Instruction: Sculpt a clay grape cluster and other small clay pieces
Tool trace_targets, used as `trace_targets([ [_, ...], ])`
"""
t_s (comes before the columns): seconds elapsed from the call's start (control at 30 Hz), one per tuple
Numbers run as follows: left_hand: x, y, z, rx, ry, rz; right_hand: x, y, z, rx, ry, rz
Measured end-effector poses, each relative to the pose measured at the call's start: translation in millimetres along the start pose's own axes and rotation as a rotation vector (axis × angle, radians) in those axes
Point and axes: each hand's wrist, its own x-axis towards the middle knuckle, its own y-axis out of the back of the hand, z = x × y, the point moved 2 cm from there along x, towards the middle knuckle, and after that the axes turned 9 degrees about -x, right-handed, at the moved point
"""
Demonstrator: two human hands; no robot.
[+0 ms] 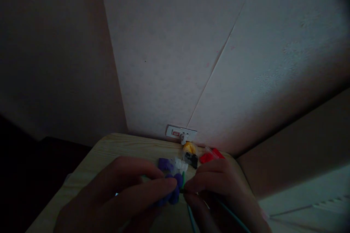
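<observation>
The scene is dim. My left hand (123, 193) pinches a purple fuzzy flower-like piece (172, 189) between thumb and fingers above a light wooden table (109, 153). My right hand (218, 193) is closed in a pinch on a thin green stem (183, 180) right beside the purple piece; green stems (191, 218) trail down from it toward the bottom edge. The two hands almost touch at the purple piece.
Small bits lie on the table near the wall: a purple piece (165, 164), a clear wrapper (179, 164), a yellow piece (189, 147), a black piece (191, 159), red pieces (210, 156). A wall socket (180, 133) sits behind. A pale papered wall rises behind the table.
</observation>
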Motion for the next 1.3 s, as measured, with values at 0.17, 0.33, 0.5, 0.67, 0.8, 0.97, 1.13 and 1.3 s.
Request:
trace_targets([
  [0.17, 2, -0.4, 4, -0.016, 0.001, 0.003, -2, -2, -2, -0.011, -0.075, 0.094],
  [0.33, 4, 3.5, 4, -0.037, -0.010, -0.039, -6, -5, -6, 0.039, -0.125, 0.120],
  [0.5, 7, 8.7, 4, -0.045, 0.013, -0.120, -10, -9, -7, 0.087, -0.242, 0.153],
  [0.67, 17, 27.3, -19, 0.077, 0.137, -0.101, -13, 0, -3, 0.065, -0.325, 0.180],
  [0.8, 13, 42.1, -76, 0.210, 0.361, -0.207, -15, 15, 7, -0.064, -0.298, 0.163],
  [0.97, -18, 40.5, -154, 0.339, 0.585, -0.380, -21, 25, 20, -0.210, -0.245, 0.148],
  [1.13, -45, 28.7, -193, 0.375, 0.803, -0.406, -24, 23, 30, -0.243, -0.219, 0.096],
  [1.3, -56, 25.7, -205, 0.448, 0.887, -0.429, -21, 18, 27, -0.235, -0.277, 0.083],
])
